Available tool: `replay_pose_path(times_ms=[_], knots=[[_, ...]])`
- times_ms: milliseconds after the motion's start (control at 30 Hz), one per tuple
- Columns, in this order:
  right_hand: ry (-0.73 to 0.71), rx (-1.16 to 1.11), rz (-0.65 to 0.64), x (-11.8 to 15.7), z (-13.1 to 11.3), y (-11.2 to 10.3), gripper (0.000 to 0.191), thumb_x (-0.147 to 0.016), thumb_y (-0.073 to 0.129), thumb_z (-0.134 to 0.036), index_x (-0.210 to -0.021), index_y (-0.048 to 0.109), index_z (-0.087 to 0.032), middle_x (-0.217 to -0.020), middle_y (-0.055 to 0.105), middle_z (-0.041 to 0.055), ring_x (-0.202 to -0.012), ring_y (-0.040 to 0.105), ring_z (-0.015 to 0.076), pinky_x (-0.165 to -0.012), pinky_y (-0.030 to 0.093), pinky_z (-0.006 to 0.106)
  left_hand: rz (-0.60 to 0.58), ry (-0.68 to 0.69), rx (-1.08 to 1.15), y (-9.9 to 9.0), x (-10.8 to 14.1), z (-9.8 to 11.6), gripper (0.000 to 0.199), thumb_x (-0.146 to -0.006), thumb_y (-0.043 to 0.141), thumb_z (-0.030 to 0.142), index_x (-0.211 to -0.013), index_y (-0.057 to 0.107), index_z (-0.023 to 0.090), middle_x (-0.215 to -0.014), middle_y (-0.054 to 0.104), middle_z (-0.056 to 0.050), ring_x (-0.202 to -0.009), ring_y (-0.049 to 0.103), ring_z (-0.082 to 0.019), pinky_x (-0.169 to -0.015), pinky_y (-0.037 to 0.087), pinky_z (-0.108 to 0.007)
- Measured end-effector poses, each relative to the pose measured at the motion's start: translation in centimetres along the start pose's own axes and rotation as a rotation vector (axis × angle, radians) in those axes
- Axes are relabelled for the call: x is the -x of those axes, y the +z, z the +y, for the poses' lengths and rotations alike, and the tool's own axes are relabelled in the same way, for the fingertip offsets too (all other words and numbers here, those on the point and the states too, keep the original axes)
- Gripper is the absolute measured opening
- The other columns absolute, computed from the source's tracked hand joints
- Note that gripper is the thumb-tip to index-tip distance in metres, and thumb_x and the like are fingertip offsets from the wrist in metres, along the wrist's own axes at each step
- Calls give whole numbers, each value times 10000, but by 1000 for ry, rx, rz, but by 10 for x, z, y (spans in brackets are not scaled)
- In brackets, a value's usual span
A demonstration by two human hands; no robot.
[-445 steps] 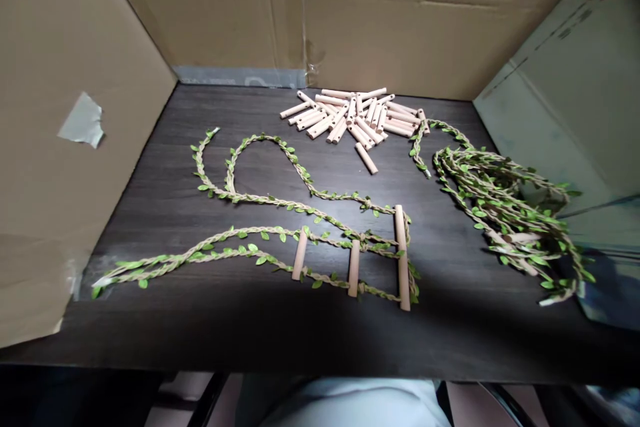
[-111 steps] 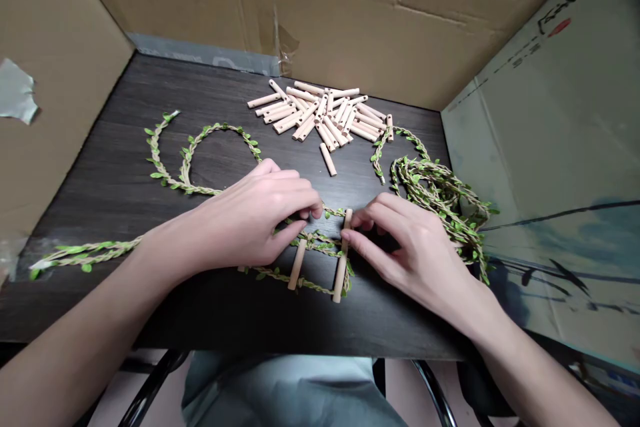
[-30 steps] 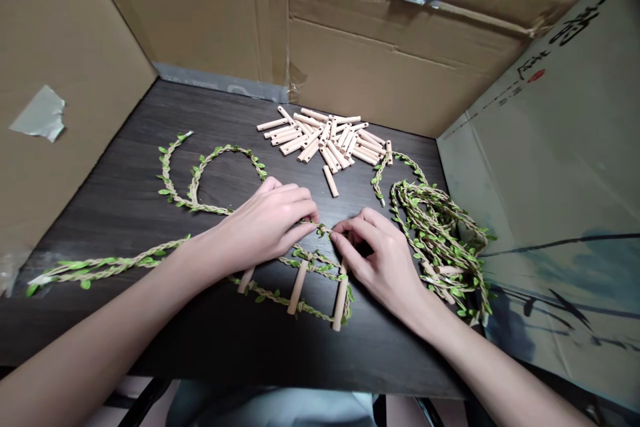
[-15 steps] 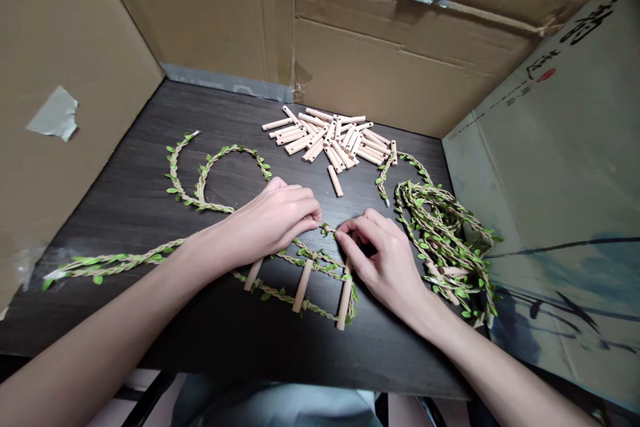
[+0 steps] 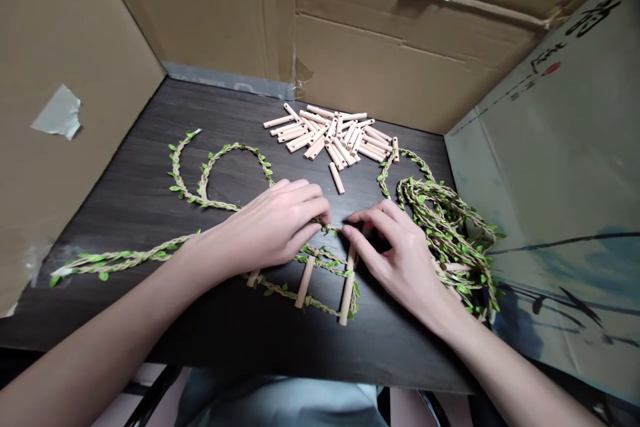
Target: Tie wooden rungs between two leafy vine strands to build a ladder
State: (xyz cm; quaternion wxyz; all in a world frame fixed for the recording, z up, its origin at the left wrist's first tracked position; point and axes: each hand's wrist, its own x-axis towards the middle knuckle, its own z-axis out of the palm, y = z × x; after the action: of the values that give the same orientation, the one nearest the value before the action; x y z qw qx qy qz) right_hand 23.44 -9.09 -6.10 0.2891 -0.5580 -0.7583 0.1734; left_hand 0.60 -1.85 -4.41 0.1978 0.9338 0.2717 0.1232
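Well, in the head view, the left hand (image 5: 273, 230) is curling over a leaf vine (image 5: 333, 229), its fingers (image 5: 313, 203) apparently pinching the strand. The right hand (image 5: 395, 257) is arching just beside it, its fingers (image 5: 373, 212) half-curled, grip unclear. The left forearm (image 5: 125, 307) is reaching in from 7 o'clock. Wooden dowels (image 5: 305, 282) are lying tied across the vine at 6 o'clock, a loose pile (image 5: 327, 137) is sitting at 12 o'clock on the desk (image 5: 115, 187), and a vine tangle (image 5: 445, 227) is lying at 3 o'clock.

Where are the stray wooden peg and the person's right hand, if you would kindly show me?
Stray wooden peg (image 5: 337, 178), head view, middle of its shaft.
Right hand (image 5: 395, 253), head view, back of the hand.
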Motion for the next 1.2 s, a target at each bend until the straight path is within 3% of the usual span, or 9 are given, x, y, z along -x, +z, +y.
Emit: replay_pose_path(times_ms=[200,400,667,800,933,1067,1200], knots=[[-40,89,-153,7,-5,-19,177,-1034,585,-359,-1030,676,-207,-821,647,23,-779,591,177,-747,382,329,-129,28,35,-16,7,16,124,-968,558,151,-935,666,203,-893,660,-22,-866,564,-204,-815,362,-349],[-60,110,-328,9,-8,-24,200,-1037,582,-382,-1127,675,-230,-908,707,35,-822,635,193,-778,410,333,-169,24,38,-14,9,19,55,-943,628,177,-951,673,207,-914,678,-11,-857,584,-201,-819,358,-353],[-22,95,-374,10,-3,-19,183,-1038,578,-375,-1101,669,-229,-952,723,26,-859,656,198,-804,427,340,-207,8,38,-12,7,19,134,-964,571,126,-942,684,193,-890,680,-2,-846,594,-183,-829,343,-352],[-13,83,-366,10,-4,-21,188,-1035,587,-380,-1105,675,-230,-923,721,16,-836,656,192,-794,437,331,-195,-4,43,-13,7,21,43,-924,704,216,-946,671,198,-893,682,-1,-856,589,-200,-821,344,-347],[-26,18,-352,6,-6,-32,174,-1030,606,-363,-1106,686,-228,-862,707,2,-785,649,163,-758,446,294,-225,-22,85,-16,8,24,251,-837,838,301,-923,623,205,-845,658,24,-805,569,-193,-780,331,-331],[-101,34,-466,5,-13,-48,280,-1005,635,-454,-1187,668,-243,-931,710,13,-850,659,179,-781,445,302,-327,-29,177,-23,11,25,274,-797,873,290,-934,642,232,-850,662,48,-799,567,-175,-766,328,-307],[-129,115,-561,8,-17,-49,387,-999,612,-519,-1252,649,-229,-1011,713,39,-886,672,211,-778,449,332,-397,-75,201,-28,12,22,276,-762,893,277,-933,679,245,-852,658,53,-798,564,-166,-753,326,-287]])
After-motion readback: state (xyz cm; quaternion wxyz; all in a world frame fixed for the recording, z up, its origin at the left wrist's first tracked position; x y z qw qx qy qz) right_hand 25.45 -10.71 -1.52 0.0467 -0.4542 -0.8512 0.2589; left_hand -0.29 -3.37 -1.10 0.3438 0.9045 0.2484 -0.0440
